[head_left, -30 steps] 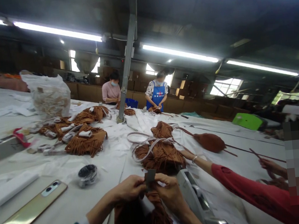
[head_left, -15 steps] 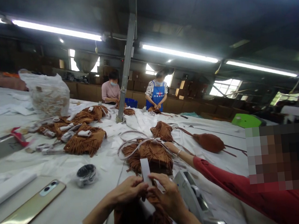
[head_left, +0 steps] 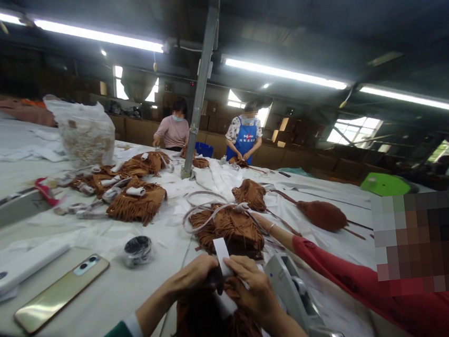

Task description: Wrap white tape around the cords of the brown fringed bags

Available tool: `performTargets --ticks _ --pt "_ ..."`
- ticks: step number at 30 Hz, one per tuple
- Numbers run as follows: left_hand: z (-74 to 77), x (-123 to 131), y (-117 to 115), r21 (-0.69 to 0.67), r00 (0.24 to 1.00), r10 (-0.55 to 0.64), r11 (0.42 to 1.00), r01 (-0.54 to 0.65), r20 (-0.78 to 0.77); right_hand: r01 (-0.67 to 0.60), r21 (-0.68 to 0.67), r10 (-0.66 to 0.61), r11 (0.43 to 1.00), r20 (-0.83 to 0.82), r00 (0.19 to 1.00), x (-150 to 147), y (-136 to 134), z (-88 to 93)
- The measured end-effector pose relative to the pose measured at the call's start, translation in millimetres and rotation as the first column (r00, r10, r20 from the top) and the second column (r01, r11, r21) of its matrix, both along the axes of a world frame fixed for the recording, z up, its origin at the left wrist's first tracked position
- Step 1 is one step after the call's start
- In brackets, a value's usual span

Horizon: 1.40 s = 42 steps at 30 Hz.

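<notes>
A brown fringed bag (head_left: 212,328) lies at the table's near edge, right below my hands. A white strip (head_left: 221,249) stands up between them. My right hand (head_left: 253,285) pinches the strip between thumb and fingers. My left hand (head_left: 198,274) is closed beside it, its fingertips on a dark brown strap-like piece (head_left: 215,281) of the bag, partly hidden by the fingers. Another white piece (head_left: 226,305) lies against the bag under my hands. A grey tape dispenser (head_left: 291,289) stands just right of my right hand.
More fringed bags (head_left: 230,231) lie ahead, with a red-sleeved co-worker's hand (head_left: 263,220) touching one. To the left are a phone (head_left: 64,292), a black tape roll (head_left: 138,248) and a second dispenser (head_left: 12,207). A post (head_left: 200,86) rises mid-table; two people work beyond.
The view has shifted, so the table things sit farther right. My right fingers have closed lower around the white strip, and my left hand has drawn slightly away from it.
</notes>
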<state>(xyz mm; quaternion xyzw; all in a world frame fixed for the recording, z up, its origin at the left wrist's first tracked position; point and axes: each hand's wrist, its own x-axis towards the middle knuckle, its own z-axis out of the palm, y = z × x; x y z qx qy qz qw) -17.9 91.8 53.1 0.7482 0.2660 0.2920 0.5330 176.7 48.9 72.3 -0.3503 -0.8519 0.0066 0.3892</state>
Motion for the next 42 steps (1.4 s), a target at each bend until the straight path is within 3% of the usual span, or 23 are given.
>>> performTargets --ticks 10,13,19,26,29,33,36,38,42 --pt "-7.0 13 4 -0.129 0.994 0.101 0.987 -0.094 0.046 -0.005 0.178 -0.01 0.984 0.082 0.997 5 4 -7.2" --pt "-5.7 14 2 -0.142 0.991 0.121 0.984 -0.111 0.062 -0.011 0.141 -0.003 0.99 0.102 0.995 4 2 -7.9" --pt "2.5 19 -9 -0.162 0.973 0.197 0.971 -0.177 0.119 0.02 -0.065 -0.014 0.998 0.1 0.995 -4 -5 -7.3" --pt "-1.0 27 -13 -0.224 0.913 0.353 0.925 -0.308 0.203 0.053 -0.104 -0.037 0.993 0.15 0.988 -8 1 0.9" --pt "-0.9 25 -15 -0.251 0.916 0.329 0.929 -0.271 0.229 0.074 -0.14 -0.046 0.987 0.194 0.98 -9 1 6.8" --pt "4.1 19 -22 -0.256 0.95 0.18 0.96 -0.113 0.256 0.092 -0.2 -0.049 0.975 0.211 0.976 -8 -8 12.4" --pt "5.9 14 -27 -0.226 0.959 0.117 0.972 -0.058 0.257 0.049 -0.327 -0.001 0.944 0.146 0.989 -4 -15 15.3" --pt "6.2 11 -28 -0.171 0.975 0.1 0.983 -0.066 0.2 0.002 -0.453 0.027 0.891 0.058 0.998 0 -17 17.3" --pt "9.2 8 -31 0.015 0.993 0.115 0.993 -0.116 0.004 -0.054 -0.632 -0.063 0.773 -0.161 0.985 8 -10 22.1"
